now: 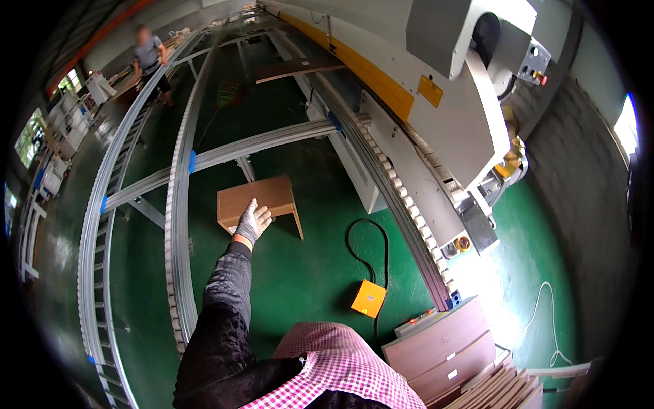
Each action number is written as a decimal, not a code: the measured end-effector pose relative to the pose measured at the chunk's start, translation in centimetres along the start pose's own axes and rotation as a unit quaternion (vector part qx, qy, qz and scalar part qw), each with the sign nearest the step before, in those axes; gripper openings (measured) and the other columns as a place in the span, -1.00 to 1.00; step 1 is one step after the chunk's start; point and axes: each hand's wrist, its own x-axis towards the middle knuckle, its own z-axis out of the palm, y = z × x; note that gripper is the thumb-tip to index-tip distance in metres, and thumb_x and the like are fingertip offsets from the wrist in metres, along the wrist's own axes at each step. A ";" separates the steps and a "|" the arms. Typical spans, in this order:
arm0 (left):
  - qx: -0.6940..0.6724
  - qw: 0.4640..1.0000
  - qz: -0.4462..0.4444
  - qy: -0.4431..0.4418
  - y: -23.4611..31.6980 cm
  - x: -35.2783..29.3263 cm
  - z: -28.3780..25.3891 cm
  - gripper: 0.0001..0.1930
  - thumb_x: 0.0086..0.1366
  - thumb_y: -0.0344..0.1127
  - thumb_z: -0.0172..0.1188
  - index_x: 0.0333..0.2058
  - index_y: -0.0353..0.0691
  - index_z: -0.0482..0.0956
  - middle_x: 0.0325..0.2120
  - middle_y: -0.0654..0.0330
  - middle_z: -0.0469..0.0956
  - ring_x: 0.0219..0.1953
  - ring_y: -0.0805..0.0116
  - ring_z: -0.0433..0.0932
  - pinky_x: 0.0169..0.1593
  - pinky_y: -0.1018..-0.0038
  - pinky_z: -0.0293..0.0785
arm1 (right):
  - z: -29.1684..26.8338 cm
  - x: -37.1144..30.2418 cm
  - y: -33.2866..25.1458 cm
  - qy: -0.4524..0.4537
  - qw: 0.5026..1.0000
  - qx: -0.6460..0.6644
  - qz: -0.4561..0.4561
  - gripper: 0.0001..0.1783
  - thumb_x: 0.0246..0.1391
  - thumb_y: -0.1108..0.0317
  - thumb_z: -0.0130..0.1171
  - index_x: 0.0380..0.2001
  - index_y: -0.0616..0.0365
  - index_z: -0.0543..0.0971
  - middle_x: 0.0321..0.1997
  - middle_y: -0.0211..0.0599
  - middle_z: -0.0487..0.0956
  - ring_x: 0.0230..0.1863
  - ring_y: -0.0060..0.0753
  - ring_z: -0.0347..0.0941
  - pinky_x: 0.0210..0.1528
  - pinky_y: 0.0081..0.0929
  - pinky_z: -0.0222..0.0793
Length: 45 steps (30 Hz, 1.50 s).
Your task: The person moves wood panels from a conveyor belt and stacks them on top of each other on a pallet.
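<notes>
While gloved left hand touches, brown wooden panel, flat-faced

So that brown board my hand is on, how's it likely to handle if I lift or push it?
The board looks like a flat, straight-edged wood panel, so probably stiff, not floppy. It seems fairly thick with a smooth face, so likely hefty and apt to slide. The gloved left hand touches only one edge, so it may tip when lifted there.
</notes>
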 end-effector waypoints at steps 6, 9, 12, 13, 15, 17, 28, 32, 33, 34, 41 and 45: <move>0.004 1.000 0.002 -0.001 1.2 1.9 0.8 -0.23 0.25 0.19 0.02 0.30 -0.03 -0.02 0.26 0.00 0.09 0.29 0.00 0.09 0.29 0.19 0.06 | 2.3 1.0 3.7 -0.003 0.961 0.272 0.053 -0.85 -0.01 0.46 0.04 -0.63 0.15 0.44 -0.62 -0.46 0.39 -0.57 -0.53 0.27 -0.50 -0.47 0.24; 0.003 1.000 -0.009 -0.011 1.7 2.4 1.8 -0.26 0.25 0.19 0.01 0.27 -0.09 0.07 0.27 0.03 0.08 0.30 0.03 0.07 0.29 0.21 0.06 | 2.7 2.3 3.6 0.021 0.963 0.252 0.092 -0.92 0.00 0.46 0.05 -0.55 0.15 0.45 -0.55 -0.42 0.41 -0.49 -0.50 0.30 -0.43 -0.46 0.26; 0.017 1.000 0.003 -0.014 1.8 2.4 2.4 -0.26 0.26 0.18 -0.01 0.25 -0.18 0.10 0.28 0.03 0.07 0.29 0.04 0.08 0.28 0.22 0.08 | 2.7 3.0 2.8 0.027 0.967 0.232 0.103 -0.97 0.00 0.46 0.06 -0.48 0.16 0.46 -0.48 -0.39 0.44 -0.42 -0.46 0.32 -0.36 -0.46 0.29; 0.018 1.000 0.001 -0.015 2.0 2.6 2.5 -0.28 0.27 0.18 -0.01 0.25 -0.15 0.11 0.28 0.03 0.07 0.29 0.04 0.09 0.28 0.22 0.10 | 2.6 3.2 2.5 0.028 0.968 0.228 0.102 -0.97 0.01 0.45 0.06 -0.45 0.16 0.47 -0.45 -0.38 0.45 -0.40 -0.45 0.33 -0.34 -0.46 0.29; 0.017 1.000 -0.001 -0.013 2.0 3.1 2.5 -0.30 0.27 0.17 -0.02 0.24 -0.13 0.12 0.28 0.03 0.07 0.28 0.03 0.11 0.27 0.22 0.12 | 2.4 3.4 2.1 0.031 0.970 0.220 0.103 -0.95 0.01 0.45 0.07 -0.40 0.16 0.47 -0.40 -0.36 0.46 -0.35 -0.43 0.35 -0.30 -0.45 0.31; 0.014 1.000 -0.001 -0.009 2.0 3.4 2.5 -0.31 0.28 0.17 -0.02 0.24 -0.11 0.13 0.28 0.03 0.07 0.28 0.03 0.12 0.26 0.22 0.13 | 2.4 3.4 1.9 0.034 0.971 0.213 0.102 -0.91 0.01 0.45 0.07 -0.35 0.16 0.48 -0.35 -0.34 0.48 -0.30 -0.41 0.37 -0.25 -0.45 0.32; 0.019 0.999 0.012 -0.033 4.1 4.8 3.6 -0.13 0.18 0.17 0.13 0.31 -0.01 -0.11 0.24 0.04 0.14 0.25 0.01 0.15 0.24 0.16 0.15 | 4.2 1.5 4.7 0.062 0.966 0.243 0.063 -0.67 0.04 0.43 0.10 -0.08 0.17 0.51 -0.09 -0.22 0.56 -0.04 -0.29 0.47 0.00 -0.43 0.40; 0.000 0.998 -0.018 -0.060 3.5 8.2 4.7 -0.45 0.19 0.09 0.14 0.08 -0.02 0.32 0.03 0.06 0.31 0.07 0.12 0.32 0.12 0.22 0.30 | 3.7 -4.0 1.5 0.050 0.924 -0.323 -0.201 -0.66 0.02 0.39 -0.03 -0.10 0.17 0.48 0.00 -0.10 0.49 0.02 -0.10 0.41 0.07 -0.30 0.35; -0.009 0.999 -0.010 -0.051 5.6 7.6 2.3 -0.52 0.21 0.05 0.14 0.03 -0.03 0.36 -0.03 0.06 0.35 0.03 0.14 0.34 0.10 0.23 0.31 | 3.1 -3.4 -1.0 0.059 0.864 -0.429 -0.258 -0.65 0.01 0.37 -0.06 -0.10 0.17 0.47 0.02 -0.07 0.47 0.04 -0.05 0.40 0.08 -0.27 0.33; 0.017 0.996 0.007 -0.084 7.2 10.2 -0.1 -0.53 0.21 0.08 0.12 0.05 0.13 0.34 0.04 0.03 0.31 0.10 0.09 0.29 0.18 0.18 0.23 | 3.1 -4.1 -2.6 0.044 0.880 -0.413 -0.230 -0.66 0.03 0.39 -0.09 -0.09 0.18 0.47 0.05 -0.05 0.46 0.05 -0.04 0.39 0.09 -0.29 0.33; 0.045 0.996 0.048 0.054 10.7 11.3 2.1 -0.22 0.17 0.15 0.13 0.29 0.26 -0.03 0.29 0.00 -0.01 0.29 0.04 0.08 0.29 0.18 0.07 | 6.3 -7.5 -0.3 0.129 0.907 0.369 0.156 -0.59 0.05 0.38 0.17 0.00 0.23 0.48 -0.10 -0.26 0.57 -0.11 -0.41 0.47 0.00 -0.46 0.38; 0.100 0.993 0.066 0.018 10.7 10.8 4.5 -0.33 0.25 0.12 0.02 0.29 0.35 -0.02 0.32 0.03 -0.09 0.32 0.03 0.00 0.31 0.21 0.01 | 8.7 -7.5 2.8 0.165 0.886 0.413 0.133 -0.59 0.02 0.42 0.19 -0.02 0.27 0.48 -0.11 -0.24 0.56 -0.12 -0.38 0.48 -0.01 -0.47 0.39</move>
